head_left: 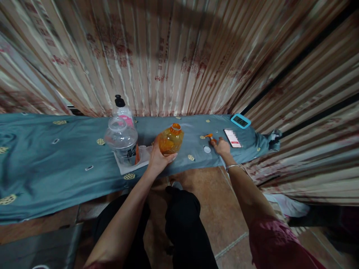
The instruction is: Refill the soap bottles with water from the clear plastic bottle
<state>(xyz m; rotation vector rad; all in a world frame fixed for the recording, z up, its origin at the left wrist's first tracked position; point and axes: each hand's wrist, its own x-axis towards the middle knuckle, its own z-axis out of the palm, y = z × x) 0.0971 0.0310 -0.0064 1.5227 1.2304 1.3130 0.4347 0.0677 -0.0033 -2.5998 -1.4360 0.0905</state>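
Observation:
My left hand [160,158] is wrapped around an amber see-through bottle [171,141] with an uncapped mouth, held upright above the cloth. To the right, the fingers of my right hand [221,145] are closed at an orange pump head [209,135] low over the cloth; its lower part is hidden by the fingers. Just left of these fingers lies a small round white disc [206,149]. Left of my left hand, a large clear plastic jug [119,136] with an open neck stands on a folded white cloth [144,156].
A clear bottle with a black cap [120,101] and pink label stands behind the jug. Right of my right hand lie a phone [232,138] and a blue-framed digital clock [240,120]. Teal pineapple-print cloth [75,149] covers the narrow surface; curtains [157,56] hang behind it.

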